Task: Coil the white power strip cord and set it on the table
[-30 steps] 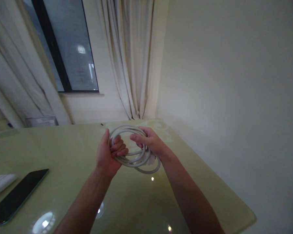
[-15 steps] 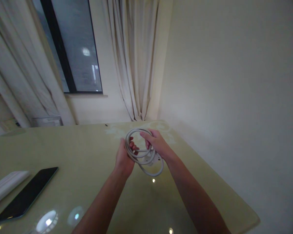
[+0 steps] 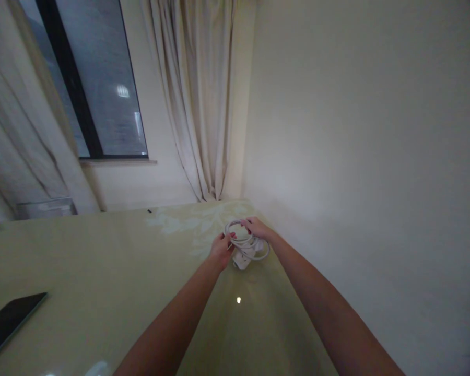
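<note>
A coiled white cable (image 3: 241, 242) is held between both of my hands over the far right part of the table. My left hand (image 3: 221, 250) grips the coil's left side with fingers curled round it. On the upper right of the loops, my right hand (image 3: 257, 228) is closed, thumb and fingers pinching the cable. Just below the coil is a white power strip (image 3: 241, 260), partly covered by the loops. I cannot tell whether it rests on the table or hangs just above it. A loose loop bulges out at the right.
The pale green glossy table (image 3: 102, 271) meets a plain wall (image 3: 356, 156) on the right. A black flat tablet-like slab (image 3: 11, 318) lies at the left. A small dark piece (image 3: 149, 211) sits near the back edge, before the curtain (image 3: 207, 104) and window (image 3: 97, 78).
Both hands have carried the coiled cable farther out, toward the table's back right corner. The power strip now shows more below the loops. My view has turned slightly to the right.
</note>
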The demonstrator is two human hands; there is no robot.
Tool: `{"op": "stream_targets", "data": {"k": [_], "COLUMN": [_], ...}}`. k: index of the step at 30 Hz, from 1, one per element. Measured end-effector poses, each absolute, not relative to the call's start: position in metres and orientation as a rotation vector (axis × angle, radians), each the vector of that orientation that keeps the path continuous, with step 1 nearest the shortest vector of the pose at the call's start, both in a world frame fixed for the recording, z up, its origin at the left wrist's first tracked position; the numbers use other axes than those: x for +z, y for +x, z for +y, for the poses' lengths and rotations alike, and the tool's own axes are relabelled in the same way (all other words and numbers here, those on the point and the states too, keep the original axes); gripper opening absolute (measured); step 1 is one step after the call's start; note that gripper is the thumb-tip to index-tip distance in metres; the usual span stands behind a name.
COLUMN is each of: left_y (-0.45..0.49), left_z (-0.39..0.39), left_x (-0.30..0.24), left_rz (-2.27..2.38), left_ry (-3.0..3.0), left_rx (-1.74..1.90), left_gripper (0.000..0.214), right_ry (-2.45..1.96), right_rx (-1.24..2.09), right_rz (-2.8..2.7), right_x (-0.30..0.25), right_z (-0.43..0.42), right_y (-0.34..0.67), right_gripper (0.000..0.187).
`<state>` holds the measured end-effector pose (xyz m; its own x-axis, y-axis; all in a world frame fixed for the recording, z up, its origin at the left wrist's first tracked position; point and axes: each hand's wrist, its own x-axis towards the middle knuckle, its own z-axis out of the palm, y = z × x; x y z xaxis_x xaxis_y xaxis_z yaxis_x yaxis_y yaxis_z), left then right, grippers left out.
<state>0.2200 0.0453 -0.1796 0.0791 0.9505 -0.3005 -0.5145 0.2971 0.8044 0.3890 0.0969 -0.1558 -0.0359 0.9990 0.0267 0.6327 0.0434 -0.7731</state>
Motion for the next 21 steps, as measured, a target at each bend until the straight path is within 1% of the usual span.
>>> {"op": "stream_targets", "data": {"k": [3,6,11,16,21], "left_y": [0.233,0.236,0.228,0.201,0.159], "left_z": [0.057,0.066,0.075,0.064,0.025], "left_x": [-0.197,-0.213,-0.228,-0.232,-0.235], "left_rz": [1.055,1.215,1.407,1.428,1.294], "left_ry": [0.753,0.899,1.087,1.260,1.483], "left_rx": [1.139,1.107,1.103,1.114,1.109], "left_gripper": [0.041,0.041,0.042,0.042,0.033], "right_ry": [-1.810,-1.918,-2.003,-1.939,-1.695], "right_rx": [0.658,0.575,0.485,0.317,0.142], "right_rz": [-1.799,-1.868,-1.939,-1.874,-1.804], "right_x": [-0.173,-0.184,-0.185,-0.168,-0.164], "right_z": [0.104,0.110,0.118,0.102,0.038], "right_y": [0.402,0.405,0.403,0.392,0.331], "right_gripper": [0.029,0.039,0.038,0.035,0.041]}}
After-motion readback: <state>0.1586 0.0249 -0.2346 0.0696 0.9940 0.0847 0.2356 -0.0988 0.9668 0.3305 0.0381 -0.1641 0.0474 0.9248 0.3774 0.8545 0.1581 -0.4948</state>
